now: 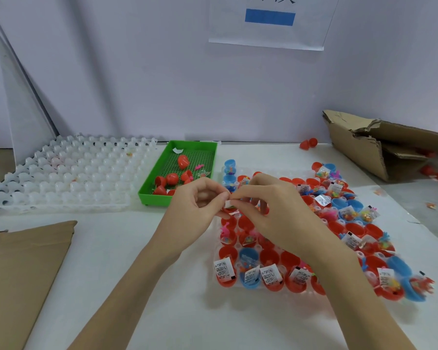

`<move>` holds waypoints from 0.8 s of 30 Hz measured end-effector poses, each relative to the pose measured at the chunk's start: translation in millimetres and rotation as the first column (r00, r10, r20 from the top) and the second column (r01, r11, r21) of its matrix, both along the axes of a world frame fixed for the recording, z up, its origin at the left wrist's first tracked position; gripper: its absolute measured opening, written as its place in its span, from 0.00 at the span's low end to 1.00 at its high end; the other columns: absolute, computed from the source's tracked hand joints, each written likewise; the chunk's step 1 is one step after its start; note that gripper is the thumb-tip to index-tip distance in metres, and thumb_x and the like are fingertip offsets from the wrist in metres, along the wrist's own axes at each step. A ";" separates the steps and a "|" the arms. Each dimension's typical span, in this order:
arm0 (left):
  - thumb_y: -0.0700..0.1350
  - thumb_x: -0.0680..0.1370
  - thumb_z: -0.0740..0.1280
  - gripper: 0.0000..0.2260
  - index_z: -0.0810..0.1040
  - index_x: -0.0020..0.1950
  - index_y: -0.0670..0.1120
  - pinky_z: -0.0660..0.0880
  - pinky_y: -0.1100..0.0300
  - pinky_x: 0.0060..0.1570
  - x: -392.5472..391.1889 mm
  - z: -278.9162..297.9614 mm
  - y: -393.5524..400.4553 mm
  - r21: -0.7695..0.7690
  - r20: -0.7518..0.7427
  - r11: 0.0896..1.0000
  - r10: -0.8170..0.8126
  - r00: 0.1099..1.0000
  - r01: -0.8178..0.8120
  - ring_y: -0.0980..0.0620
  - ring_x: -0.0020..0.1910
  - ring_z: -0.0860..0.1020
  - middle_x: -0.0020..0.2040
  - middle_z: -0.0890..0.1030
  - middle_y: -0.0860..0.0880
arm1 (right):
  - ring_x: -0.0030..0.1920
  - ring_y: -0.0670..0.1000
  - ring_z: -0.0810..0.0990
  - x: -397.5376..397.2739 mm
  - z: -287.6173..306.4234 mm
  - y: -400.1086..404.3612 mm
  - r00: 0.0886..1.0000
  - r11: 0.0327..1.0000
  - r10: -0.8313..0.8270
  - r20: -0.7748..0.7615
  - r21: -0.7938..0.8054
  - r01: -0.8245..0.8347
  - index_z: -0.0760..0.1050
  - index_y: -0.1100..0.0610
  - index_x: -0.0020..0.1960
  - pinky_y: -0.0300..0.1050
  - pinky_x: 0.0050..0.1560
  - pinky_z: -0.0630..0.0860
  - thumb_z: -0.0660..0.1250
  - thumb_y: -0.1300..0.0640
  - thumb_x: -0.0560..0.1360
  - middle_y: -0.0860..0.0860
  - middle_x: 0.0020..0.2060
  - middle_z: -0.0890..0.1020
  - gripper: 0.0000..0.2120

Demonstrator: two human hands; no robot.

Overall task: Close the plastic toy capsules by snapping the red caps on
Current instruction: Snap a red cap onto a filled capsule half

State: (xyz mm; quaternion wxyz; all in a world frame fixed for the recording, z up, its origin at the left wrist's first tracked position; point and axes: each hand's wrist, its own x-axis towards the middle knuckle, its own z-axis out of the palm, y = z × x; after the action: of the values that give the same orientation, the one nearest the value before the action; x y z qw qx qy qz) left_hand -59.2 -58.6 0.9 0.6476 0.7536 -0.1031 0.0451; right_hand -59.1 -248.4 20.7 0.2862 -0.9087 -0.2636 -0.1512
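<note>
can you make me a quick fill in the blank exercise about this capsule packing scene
1. Both hands pinch a small white ____ slip between them.
2. The loose red caps lie in a ____ tray.
3. The left hand is over the near-left part of the tray of open capsule halves, most of which are ____.
4. The white grid tray lies to the ____ of the green one.

Missing words: paper; green; red; left
</note>
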 end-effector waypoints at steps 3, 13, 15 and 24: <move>0.37 0.82 0.70 0.03 0.83 0.53 0.40 0.83 0.60 0.48 -0.4 4.8 2.8 -0.047 -0.004 0.999 -0.008 1.000 0.008 0.46 0.44 0.88 0.46 0.88 0.46 | 0.42 0.44 0.78 -1.3 0.6 2.4 0.997 0.999 -0.024 0.076 0.042 0.021 0.85 0.50 0.56 0.39 0.45 0.77 0.70 0.54 0.79 0.46 0.44 0.79 0.08; 0.35 0.78 0.74 0.03 0.83 0.48 0.40 0.81 0.62 0.48 -2.1 9.3 4.9 -0.093 0.091 0.995 -0.013 0.996 0.021 0.46 0.45 0.87 0.45 0.88 0.44 | 0.45 0.43 0.80 0.5 0.9 3.7 0.992 0.968 -0.050 0.112 0.249 0.020 0.85 0.51 0.57 0.28 0.45 0.75 0.72 0.55 0.78 0.45 0.46 0.82 0.08; 0.36 0.77 0.75 0.03 0.83 0.46 0.41 0.81 0.64 0.47 -1.7 10.6 5.4 -0.129 0.067 0.992 0.003 0.998 0.006 0.46 0.44 0.87 0.45 0.88 0.43 | 0.50 0.41 0.81 0.2 2.3 4.6 0.997 0.930 -0.041 0.066 0.368 0.014 0.83 0.50 0.61 0.28 0.47 0.76 0.70 0.56 0.80 0.44 0.50 0.82 0.11; 0.45 0.72 0.76 0.04 0.85 0.44 0.46 0.82 0.49 0.61 0.1 12.3 9.2 -0.407 -0.065 0.913 -0.047 0.997 0.017 0.43 0.50 0.87 0.48 0.87 0.41 | 0.51 0.42 0.86 -2.6 5.6 -0.2 0.934 0.904 0.122 -0.337 0.427 0.036 0.73 0.54 0.72 0.36 0.54 0.81 0.63 0.60 0.83 0.49 0.52 0.86 0.17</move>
State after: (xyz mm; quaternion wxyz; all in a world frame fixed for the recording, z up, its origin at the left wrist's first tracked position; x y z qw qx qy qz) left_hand -59.1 -49.4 13.2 0.7941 0.6019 -0.0801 0.0274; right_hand -61.7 -248.7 26.3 0.5239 -0.8301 -0.1881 -0.0319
